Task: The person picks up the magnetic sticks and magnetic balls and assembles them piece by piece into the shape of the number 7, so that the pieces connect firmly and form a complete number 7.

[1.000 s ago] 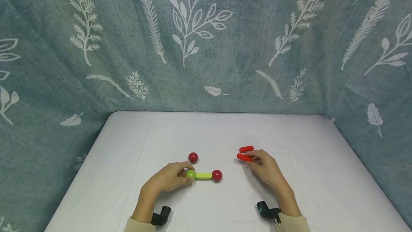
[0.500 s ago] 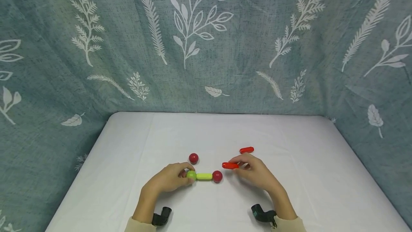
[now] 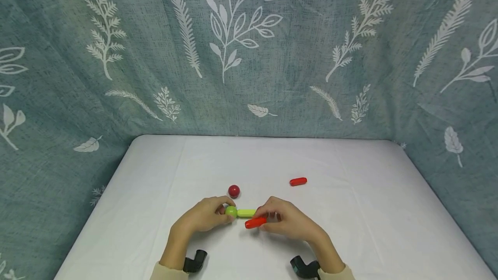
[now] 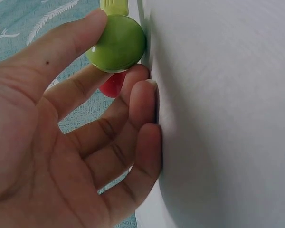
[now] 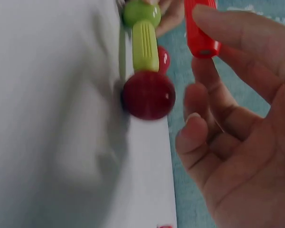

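Observation:
My left hand [image 3: 203,215] pinches a shiny green ball [image 3: 231,211] between thumb and index finger. The ball sits on one end of a ribbed lime-green rod [image 3: 246,213]. A dark red ball [image 5: 149,95] is on the rod's other end; in the head view my right hand mostly hides it. My right hand [image 3: 289,220] holds a red rod [image 3: 255,223] by thumb and fingertips, just on the near side of the green rod. The right wrist view shows a hole in the end of the red rod, which stays apart from the dark red ball.
A loose dark red ball [image 3: 234,191] lies beyond my left fingertips. Farther right, a second red rod [image 3: 298,181] rests on the white table [image 3: 175,159]. A patterned green curtain [image 3: 249,55] hangs behind the table.
My right hand has carried one red rod left and toward me, from beside the other red rod to the joined green piece. My left hand keeps its pinch in the same place.

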`<state>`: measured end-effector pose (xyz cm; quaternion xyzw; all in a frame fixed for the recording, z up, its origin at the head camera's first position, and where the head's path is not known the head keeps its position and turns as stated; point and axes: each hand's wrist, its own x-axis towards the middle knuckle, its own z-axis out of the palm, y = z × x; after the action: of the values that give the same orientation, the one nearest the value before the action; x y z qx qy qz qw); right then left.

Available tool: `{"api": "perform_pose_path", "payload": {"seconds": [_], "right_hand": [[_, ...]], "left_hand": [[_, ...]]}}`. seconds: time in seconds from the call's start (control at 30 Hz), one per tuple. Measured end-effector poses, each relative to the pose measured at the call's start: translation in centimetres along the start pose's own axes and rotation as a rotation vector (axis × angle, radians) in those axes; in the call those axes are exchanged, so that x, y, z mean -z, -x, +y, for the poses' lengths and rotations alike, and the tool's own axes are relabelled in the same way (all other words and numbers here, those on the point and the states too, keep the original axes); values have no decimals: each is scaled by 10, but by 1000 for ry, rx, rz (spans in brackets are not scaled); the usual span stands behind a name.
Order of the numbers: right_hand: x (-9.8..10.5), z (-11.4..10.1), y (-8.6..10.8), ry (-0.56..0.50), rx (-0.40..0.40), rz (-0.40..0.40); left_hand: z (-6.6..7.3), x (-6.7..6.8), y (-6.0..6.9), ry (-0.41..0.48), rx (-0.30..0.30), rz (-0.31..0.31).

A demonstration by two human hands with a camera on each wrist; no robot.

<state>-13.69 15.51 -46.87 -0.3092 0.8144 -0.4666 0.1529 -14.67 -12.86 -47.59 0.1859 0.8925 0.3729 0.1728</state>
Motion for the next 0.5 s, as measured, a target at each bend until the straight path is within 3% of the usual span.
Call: {"api": "perform_pose_path", "payload": {"seconds": [0.1, 0.3, 0.5], "right_hand": [[-7, -6, -3, -5, 49, -68], [-24, -10, -9, -8, 65, -177], [-41, -9, -13, 49, 112, -256]], "left_hand": [[1, 0, 0, -6, -4, 4], [0, 1, 0, -5, -7, -1], [0, 0, 1, 2, -2, -4]]}}
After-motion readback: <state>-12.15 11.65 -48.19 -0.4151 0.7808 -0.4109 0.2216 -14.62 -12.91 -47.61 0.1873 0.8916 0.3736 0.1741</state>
